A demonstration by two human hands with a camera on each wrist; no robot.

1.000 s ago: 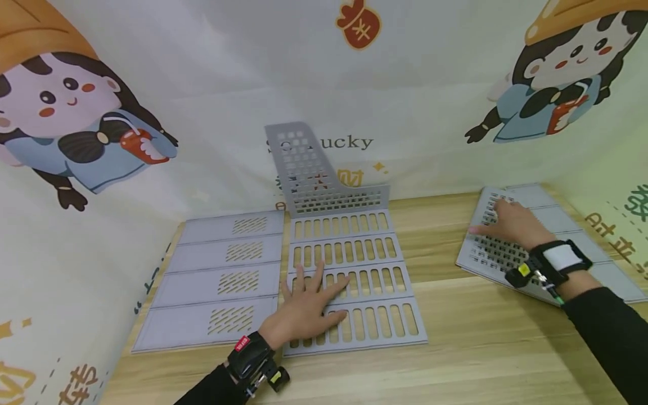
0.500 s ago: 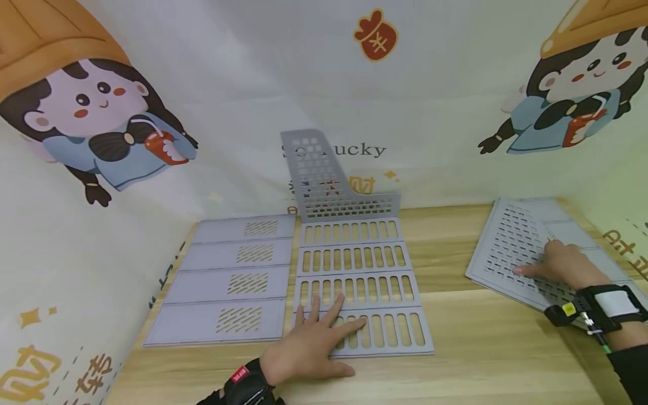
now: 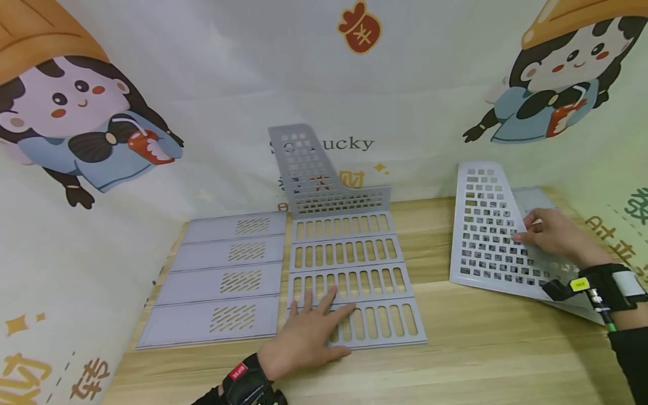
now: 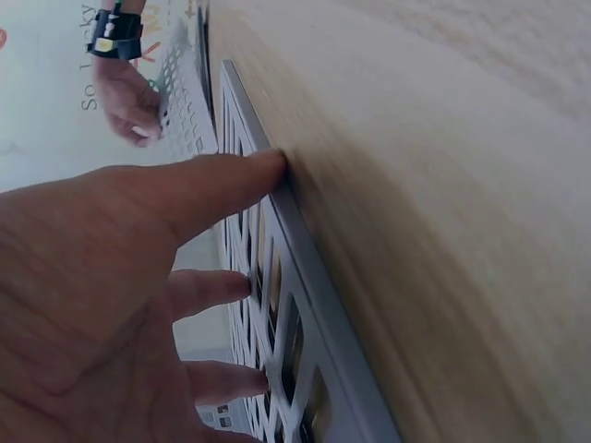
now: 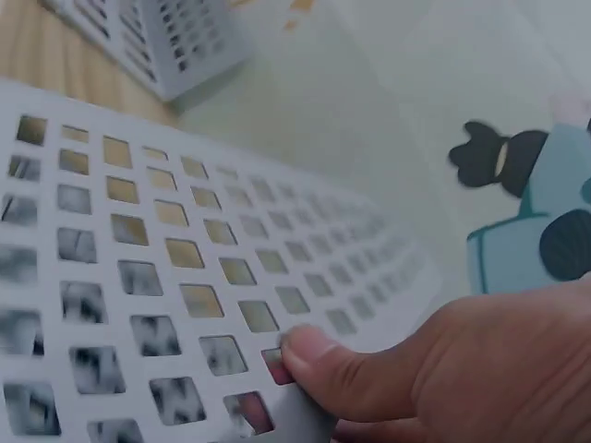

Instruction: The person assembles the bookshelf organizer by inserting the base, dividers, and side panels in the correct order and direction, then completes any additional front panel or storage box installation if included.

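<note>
My left hand (image 3: 304, 344) lies with fingers spread on a grey slotted panel (image 3: 372, 302). In the left wrist view its thumb (image 4: 231, 185) touches the panel's near edge. At the right, my right hand (image 3: 562, 235) pinches a grey perforated side panel (image 3: 486, 239) at its slanted edge. That panel is raised and tilted above another grey panel (image 3: 532, 199), which it partly covers. The right thumb (image 5: 323, 355) shows on the face with the holes; the other fingers are mostly hidden behind it.
A second perforated side panel (image 3: 300, 171) stands upright against the printed backdrop (image 3: 420, 90), behind the slotted panels. Several flat panels with slanted slits (image 3: 184, 285) overlap at the left. The wooden table (image 3: 455, 349) lies beneath everything.
My right hand first slid back over the flat perforated panel, then took its slanted edge and tilted it up. My left hand shifted slightly toward the near edge of the slotted panel.
</note>
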